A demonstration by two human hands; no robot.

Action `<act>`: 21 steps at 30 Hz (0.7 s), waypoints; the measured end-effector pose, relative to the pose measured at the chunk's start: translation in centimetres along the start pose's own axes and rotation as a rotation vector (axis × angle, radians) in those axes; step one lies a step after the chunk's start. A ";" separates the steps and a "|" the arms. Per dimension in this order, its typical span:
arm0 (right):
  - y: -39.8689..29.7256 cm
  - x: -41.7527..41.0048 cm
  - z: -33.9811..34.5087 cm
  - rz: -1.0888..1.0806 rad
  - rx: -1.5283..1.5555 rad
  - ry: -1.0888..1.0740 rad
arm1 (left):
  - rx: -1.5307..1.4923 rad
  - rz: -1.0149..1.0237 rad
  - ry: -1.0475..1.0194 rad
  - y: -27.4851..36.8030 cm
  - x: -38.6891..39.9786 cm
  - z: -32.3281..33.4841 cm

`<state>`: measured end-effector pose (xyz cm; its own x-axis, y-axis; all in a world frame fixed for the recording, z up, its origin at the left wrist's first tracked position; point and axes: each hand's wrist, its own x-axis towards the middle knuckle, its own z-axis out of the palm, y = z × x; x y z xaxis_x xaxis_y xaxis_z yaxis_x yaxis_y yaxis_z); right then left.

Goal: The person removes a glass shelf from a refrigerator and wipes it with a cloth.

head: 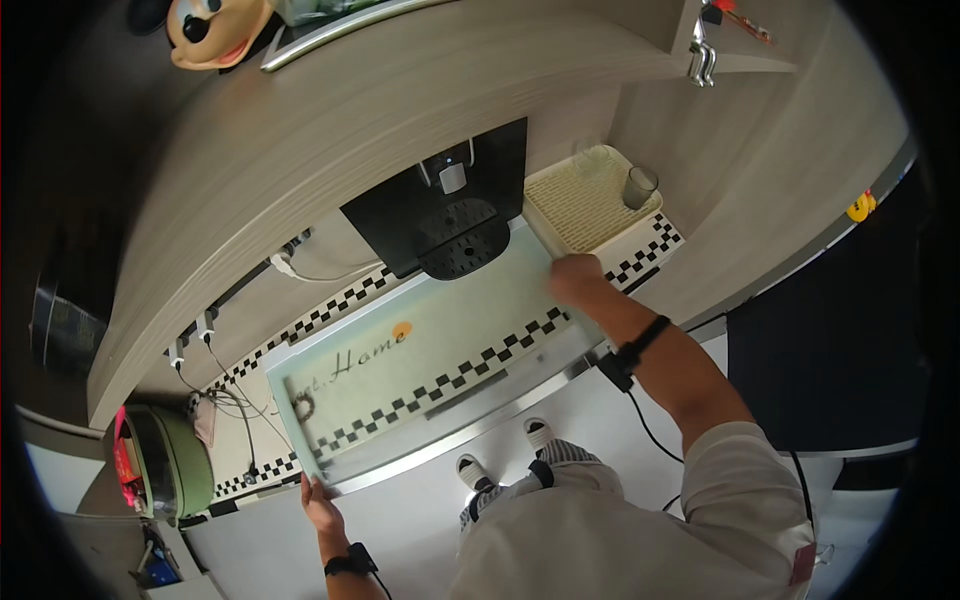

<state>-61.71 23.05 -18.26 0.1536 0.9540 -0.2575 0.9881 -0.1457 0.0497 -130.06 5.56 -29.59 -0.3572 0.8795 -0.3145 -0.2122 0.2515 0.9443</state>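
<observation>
A clear glass-like panel with a pale rim and a metallic front strip lies tilted in view over the counter. Through it show the lettering and checkered border of a mat. My left hand grips the panel's front left corner, fingers partly hidden beneath it. At the right edge my right hand is closed around the rim, slightly blurred. Behind the panel stands a black drink dispenser, its drip tray reaching forward over the panel's back edge in this view. Whether the panel touches the counter cannot be told.
A cream draining tray at the back right holds a drinking glass and another clear glass. Plugs and loose cables run along the left. A green rounded container stands at the far left. An overhead shelf juts above.
</observation>
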 end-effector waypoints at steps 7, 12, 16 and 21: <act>3.7 -2.2 -1.4 0.068 1.439 -0.093 | 0.008 0.028 0.023 -0.6 0.9 0.3; -0.1 -1.8 4.5 -0.012 0.388 0.610 | 0.051 0.009 -0.017 1.9 -0.6 3.0; -4.9 -2.4 7.4 -0.253 0.239 0.691 | 0.108 0.040 0.037 1.7 -1.1 1.6; -8.0 -0.9 8.7 0.197 0.283 0.775 | 0.101 0.018 0.045 0.8 -0.4 1.8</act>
<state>-69.68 21.07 -26.86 0.3752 0.7990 0.4698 0.9250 -0.2899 -0.2458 -128.43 6.18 -28.54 -0.4010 0.8658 -0.2993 -0.1138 0.2771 0.9541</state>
